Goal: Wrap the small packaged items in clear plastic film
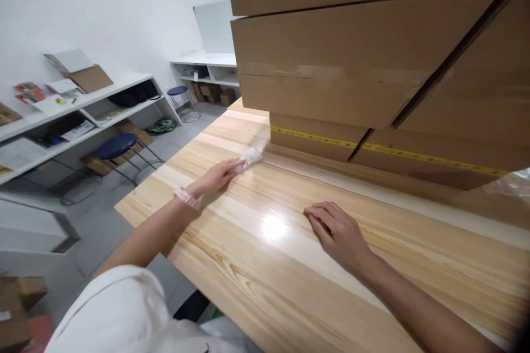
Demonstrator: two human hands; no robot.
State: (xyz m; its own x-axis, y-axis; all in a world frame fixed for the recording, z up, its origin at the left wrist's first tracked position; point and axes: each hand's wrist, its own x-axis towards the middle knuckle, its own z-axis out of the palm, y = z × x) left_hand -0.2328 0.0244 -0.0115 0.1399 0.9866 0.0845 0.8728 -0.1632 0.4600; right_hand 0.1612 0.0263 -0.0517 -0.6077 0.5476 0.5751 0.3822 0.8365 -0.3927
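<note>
My left hand (219,175) reaches out over the wooden table (240,281), its fingers closed on one end of a small crumpled clear plastic bag (250,159). The bag is slightly blurred, and I cannot make out what is inside it. On the same tabletop, further right, rests my right hand (334,230) with its fingers curled together towards the thumb. Nothing shows in that hand. A pale watch band (187,197) circles my left wrist.
Large stacked cardboard boxes (331,60), the lower ones crossed by yellow tape (323,139), stand along the table's far side. Clear plastic wrap (510,185) lies at the right edge. White shelves (124,91) and blue stools (116,146) stand to the left.
</note>
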